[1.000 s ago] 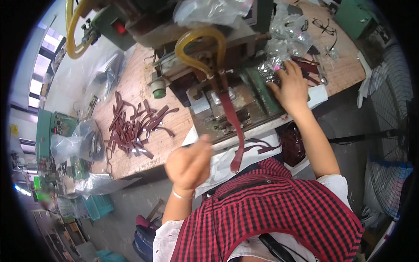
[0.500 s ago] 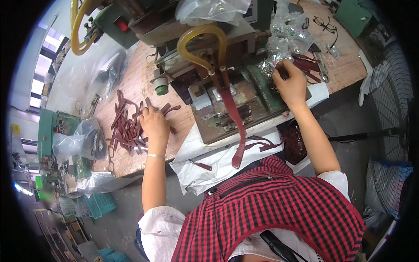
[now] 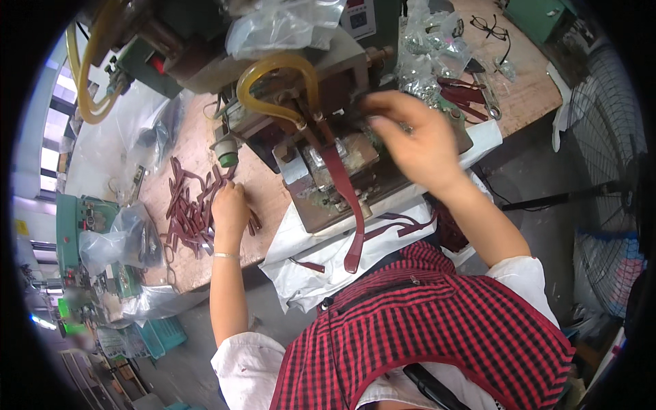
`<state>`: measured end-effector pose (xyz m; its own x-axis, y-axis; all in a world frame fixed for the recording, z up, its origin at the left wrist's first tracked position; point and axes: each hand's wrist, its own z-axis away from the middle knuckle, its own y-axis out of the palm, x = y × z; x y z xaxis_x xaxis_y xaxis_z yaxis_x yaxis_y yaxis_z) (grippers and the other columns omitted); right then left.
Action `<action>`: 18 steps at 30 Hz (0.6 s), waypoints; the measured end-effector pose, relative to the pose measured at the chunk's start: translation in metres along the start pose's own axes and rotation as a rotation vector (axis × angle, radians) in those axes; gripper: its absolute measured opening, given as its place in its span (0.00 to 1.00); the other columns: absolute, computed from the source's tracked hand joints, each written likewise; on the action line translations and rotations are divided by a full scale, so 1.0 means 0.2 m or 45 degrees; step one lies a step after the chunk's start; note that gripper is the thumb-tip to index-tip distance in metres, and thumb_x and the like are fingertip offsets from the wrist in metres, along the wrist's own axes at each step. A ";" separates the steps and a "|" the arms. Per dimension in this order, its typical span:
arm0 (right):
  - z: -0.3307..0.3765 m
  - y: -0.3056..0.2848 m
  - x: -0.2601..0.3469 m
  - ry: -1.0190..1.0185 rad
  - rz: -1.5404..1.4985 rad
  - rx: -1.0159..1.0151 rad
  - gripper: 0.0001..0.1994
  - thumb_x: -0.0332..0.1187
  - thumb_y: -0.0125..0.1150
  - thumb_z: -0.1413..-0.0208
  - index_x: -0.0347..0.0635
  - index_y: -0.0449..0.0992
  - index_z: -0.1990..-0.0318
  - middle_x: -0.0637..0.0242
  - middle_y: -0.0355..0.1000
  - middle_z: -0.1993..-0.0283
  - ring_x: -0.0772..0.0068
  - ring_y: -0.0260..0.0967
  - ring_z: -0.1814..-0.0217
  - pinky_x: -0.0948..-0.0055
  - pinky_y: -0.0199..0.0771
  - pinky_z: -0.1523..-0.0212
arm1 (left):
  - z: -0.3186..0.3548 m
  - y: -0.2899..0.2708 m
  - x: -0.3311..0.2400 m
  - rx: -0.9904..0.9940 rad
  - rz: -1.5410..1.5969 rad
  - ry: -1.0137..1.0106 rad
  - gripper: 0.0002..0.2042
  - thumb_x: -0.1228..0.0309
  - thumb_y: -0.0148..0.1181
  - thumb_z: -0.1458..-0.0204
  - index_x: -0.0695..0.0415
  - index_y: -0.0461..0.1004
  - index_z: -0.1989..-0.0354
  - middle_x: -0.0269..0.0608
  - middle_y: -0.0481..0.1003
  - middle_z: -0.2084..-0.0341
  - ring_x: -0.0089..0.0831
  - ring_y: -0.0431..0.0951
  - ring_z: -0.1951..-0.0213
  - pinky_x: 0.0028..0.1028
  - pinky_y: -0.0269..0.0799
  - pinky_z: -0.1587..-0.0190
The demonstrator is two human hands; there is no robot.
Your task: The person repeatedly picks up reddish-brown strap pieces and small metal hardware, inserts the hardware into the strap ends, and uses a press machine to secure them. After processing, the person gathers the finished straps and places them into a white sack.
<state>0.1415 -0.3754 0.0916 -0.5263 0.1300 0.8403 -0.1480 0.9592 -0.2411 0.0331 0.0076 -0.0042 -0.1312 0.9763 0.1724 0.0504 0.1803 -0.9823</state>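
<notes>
My left hand (image 3: 231,213) is at the right side of a heap of dark red spectacle temples (image 3: 191,217), its fingers curled together. What lies under the fingertips is hidden. Blurred by motion, my right hand (image 3: 418,142) reaches over the right part of a green bench press (image 3: 342,65), thumb and forefinger brought together. Whatever is between them is too smeared to name. One dark red temple (image 3: 344,183) is in the press, its wide end hanging over the front edge below two yellow hoses (image 3: 273,65).
Bags of small metal parts (image 3: 430,55) lie right of the press, near more temples (image 3: 465,99), pliers-like metal tool (image 3: 490,102) and black-framed glasses (image 3: 489,27). A white cloth (image 3: 290,273) with a few temples hangs in front. A caged fan (image 3: 601,157) stands at right.
My right hand has moved left and forward from the metal parts to the press. My left hand has drawn its fingers together at the heap. The view has shifted slightly.
</notes>
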 end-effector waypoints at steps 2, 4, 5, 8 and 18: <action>-0.04 0.10 0.05 0.080 -0.017 0.080 0.13 0.29 0.61 0.43 0.35 0.75 0.52 0.48 0.79 0.61 0.44 0.78 0.56 0.57 0.77 0.56 | 0.03 -0.05 0.03 -0.031 0.041 0.106 0.07 0.81 0.57 0.53 0.58 0.79 0.67 0.46 0.77 0.64 0.48 0.79 0.57 0.42 0.77 0.56; 0.00 0.18 0.05 0.133 -0.131 0.079 0.13 0.28 0.61 0.43 0.34 0.73 0.51 0.48 0.79 0.62 0.44 0.78 0.57 0.59 0.78 0.57 | 0.09 -0.06 0.07 0.028 0.064 0.148 0.08 0.80 0.57 0.53 0.56 0.80 0.66 0.42 0.77 0.64 0.47 0.79 0.57 0.41 0.77 0.57; 0.02 0.19 0.06 0.154 -0.184 0.055 0.14 0.27 0.60 0.42 0.34 0.73 0.49 0.49 0.80 0.62 0.47 0.79 0.57 0.61 0.78 0.56 | 0.07 -0.04 0.07 0.025 0.045 0.177 0.08 0.80 0.58 0.53 0.56 0.80 0.66 0.42 0.77 0.65 0.46 0.79 0.57 0.41 0.77 0.57; 0.02 0.23 0.05 0.157 -0.519 0.004 0.17 0.25 0.60 0.42 0.34 0.71 0.44 0.50 0.81 0.61 0.52 0.81 0.56 0.64 0.78 0.54 | 0.07 -0.03 0.12 -0.017 0.023 0.223 0.07 0.79 0.59 0.54 0.56 0.79 0.67 0.42 0.77 0.66 0.46 0.80 0.61 0.42 0.77 0.60; 0.05 0.15 0.29 0.100 -0.056 0.213 0.26 0.24 0.59 0.41 0.33 0.66 0.34 0.52 0.79 0.49 0.65 0.77 0.48 0.72 0.72 0.45 | 0.09 -0.23 -0.22 -0.938 1.345 -0.238 0.07 0.78 0.59 0.39 0.65 0.79 0.55 0.40 0.78 0.69 0.22 0.75 0.71 0.25 0.71 0.70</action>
<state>0.0982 -0.3421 0.1277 -0.4505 0.1147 0.8854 -0.3101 0.9099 -0.2757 0.0195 -0.0456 0.0323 0.1733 0.6651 -0.7264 0.7341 -0.5789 -0.3549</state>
